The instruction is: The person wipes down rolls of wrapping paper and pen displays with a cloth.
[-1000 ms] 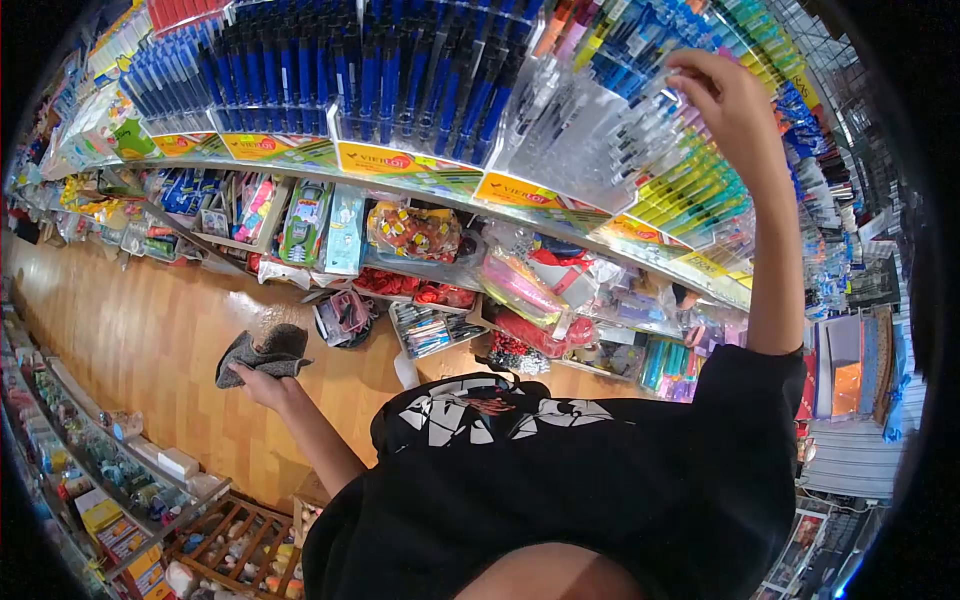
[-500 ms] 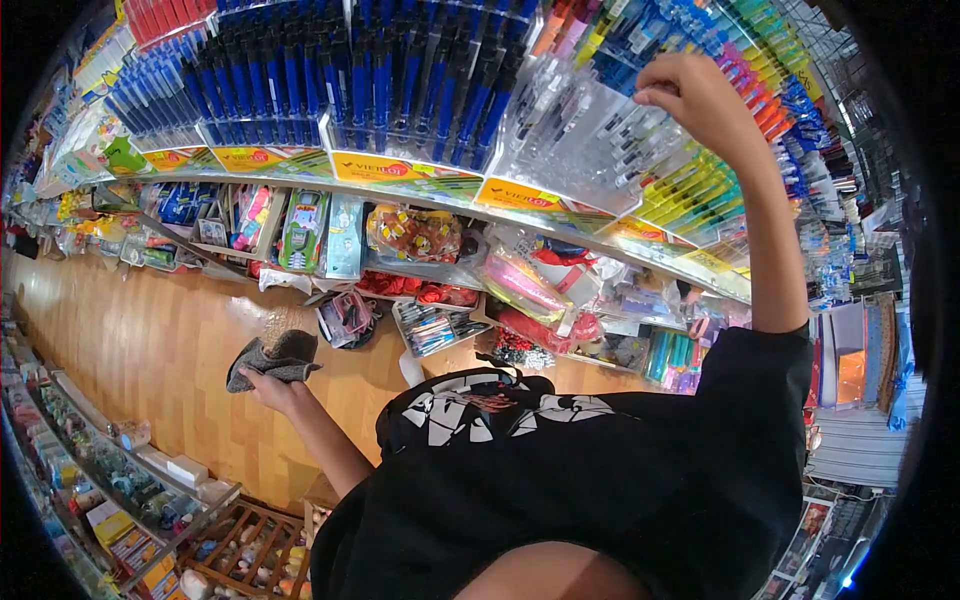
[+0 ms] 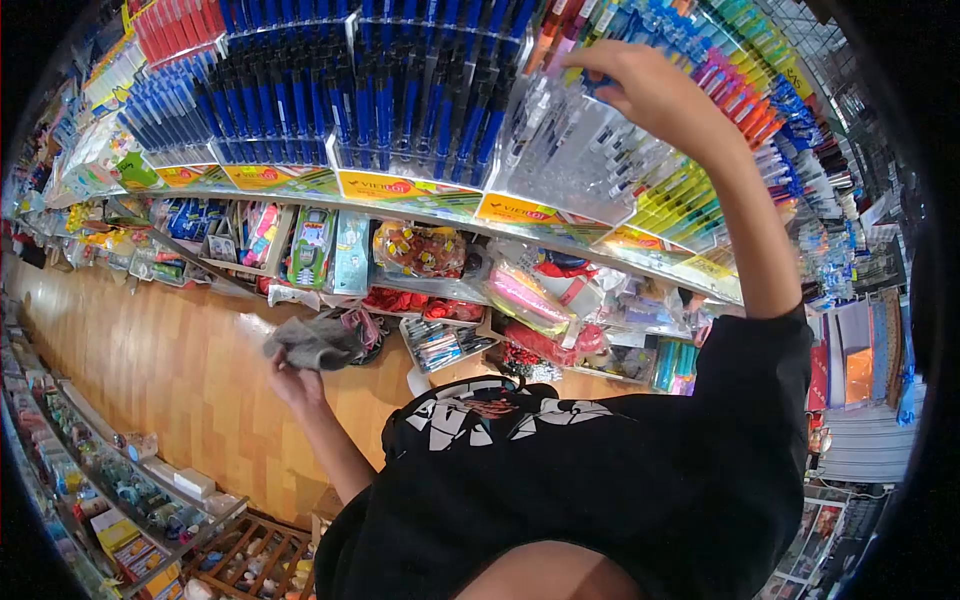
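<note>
In my left hand (image 3: 296, 384) is a crumpled grey cloth (image 3: 318, 343), gripped at its near side above the wooden floor. My right hand (image 3: 650, 90) reaches over the pen display, fingers stretched toward the upper row with a gap between forefinger and thumb. Its fingertips are right by a few pink and orange pens (image 3: 560, 42). Just below that hand is a clear compartment of transparent pens (image 3: 570, 150), more sparsely filled than its neighbours. Blue pens with black tops (image 3: 410, 110) stand in dense rows to the left, and yellow pens (image 3: 680, 205) lie to the right.
Beneath the display, a lower shelf holds a green toy car pack (image 3: 310, 247) and bagged goods (image 3: 525, 295). A box of pens (image 3: 440, 340) sits near the floor. Another stocked shelf (image 3: 130, 480) runs along the left, beside a wooden crate (image 3: 250, 560).
My right hand has moved left along the display, its fingers now straighter. My left hand has carried the grey cloth slightly right, and the cloth has changed shape.
</note>
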{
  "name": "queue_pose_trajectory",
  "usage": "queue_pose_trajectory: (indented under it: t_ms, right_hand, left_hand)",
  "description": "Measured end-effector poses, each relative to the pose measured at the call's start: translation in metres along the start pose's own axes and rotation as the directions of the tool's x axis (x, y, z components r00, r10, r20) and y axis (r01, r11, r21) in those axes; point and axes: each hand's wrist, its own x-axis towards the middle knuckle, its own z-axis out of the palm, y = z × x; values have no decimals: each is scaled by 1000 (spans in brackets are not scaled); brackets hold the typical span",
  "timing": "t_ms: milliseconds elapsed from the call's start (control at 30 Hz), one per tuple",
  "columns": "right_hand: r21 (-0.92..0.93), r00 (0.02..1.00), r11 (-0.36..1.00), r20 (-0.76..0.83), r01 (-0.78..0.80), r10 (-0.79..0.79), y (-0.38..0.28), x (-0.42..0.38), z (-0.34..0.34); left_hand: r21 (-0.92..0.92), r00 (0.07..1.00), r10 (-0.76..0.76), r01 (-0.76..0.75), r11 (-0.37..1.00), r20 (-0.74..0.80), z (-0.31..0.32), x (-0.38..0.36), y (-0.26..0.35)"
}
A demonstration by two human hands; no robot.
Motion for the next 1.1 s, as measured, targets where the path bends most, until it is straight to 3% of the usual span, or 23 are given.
queue_pose_trajectory:
  t_ms: [33, 100, 167, 200, 267, 300, 400, 433, 533, 600, 633, 700, 733, 767, 833, 867, 900, 967, 1000, 1067, 1100]
  right_hand:
    - [39, 988, 993, 116, -111, 106, -1, 3, 2]
    - [91, 993, 992, 93, -84, 75, 9, 5, 3]
    - [144, 990, 989, 140, -24, 4, 14, 6, 4]
    - [146, 991, 989, 132, -18, -1, 13, 7, 2]
    - [187, 965, 964, 216, -187, 146, 8, 8, -6]
    - [188, 967, 965, 209, -186, 145, 9, 8, -13]
    - [260, 969, 937, -24, -232, 246, 19, 2, -54]
    - [238, 890, 864, 5, -443, 455, -18, 5, -94]
    - [185, 848, 953, -438, -242, 300, -35, -25, -121]
    - [314, 786, 909, -473, -272, 399, -20, -57, -110]
    - [466, 729, 852, -495, -236, 473, -45, -60, -94]
    - [762, 648, 641, -440, -97, 621, -104, -74, -41]
    - [675, 661, 724, -480, -140, 576, -118, -84, -7]
    - [506, 710, 862, -592, -40, 380, -132, -89, 16]
    - [698, 767, 713, -420, -68, 485, -164, -99, 49]
    - [671, 785, 741, -439, -39, 438, -170, -105, 68]
    - [721, 814, 683, -325, -116, 481, -178, -113, 75]
    - [634, 845, 766, -347, -108, 407, -182, -125, 83]
    - [646, 847, 755, -337, -108, 410, -186, -130, 86]
    - [529, 897, 844, -323, -94, 302, -194, -141, 91]
    - [537, 898, 838, -317, -95, 305, -198, -147, 95]
  left_hand:
    - [38, 996, -77, 75, 996, 39, 11, -5, -4]
    - [77, 994, -68, 61, 995, 83, 20, -10, -15]
    - [107, 928, -218, 194, 975, 302, 34, -23, -21]
    - [152, 912, -213, 169, 974, 350, 30, -25, -25]
    - [186, 902, -225, 166, 968, 368, 40, -33, -32]
    - [221, 890, -246, 170, 960, 384, 48, -38, -37]
    - [286, 927, -227, 140, 948, 298, 81, -55, -51]
    - [333, 936, -234, 139, 933, 264, 85, -58, -56]
    - [286, 901, -316, 232, 930, 296, 116, -87, -61]
    - [212, 807, -415, 357, 910, 421, 127, -95, -70]
    - [194, 817, -394, 343, 919, 421, 136, -102, -75]
    - [181, 745, -406, 368, 912, 529, 158, -119, -84]
    - [116, 739, -390, 395, 911, 549, 166, -126, -88]
    - [53, 733, -373, 420, 906, 568, 172, -133, -93]
    - [-42, 657, -354, 506, 861, 666, 176, -146, -101]
    - [-54, 609, -361, 555, 830, 706, 175, -151, -105]
    - [-60, 557, -368, 604, 795, 744, 172, -155, -108]
    - [87, 636, -362, 421, 903, 681, 168, -165, -113]
    - [89, 648, -364, 416, 905, 669, 163, -167, -118]
    - [142, 785, -359, 334, 932, 505, 154, -171, -128]
    - [145, 790, -360, 333, 932, 497, 152, -172, -128]
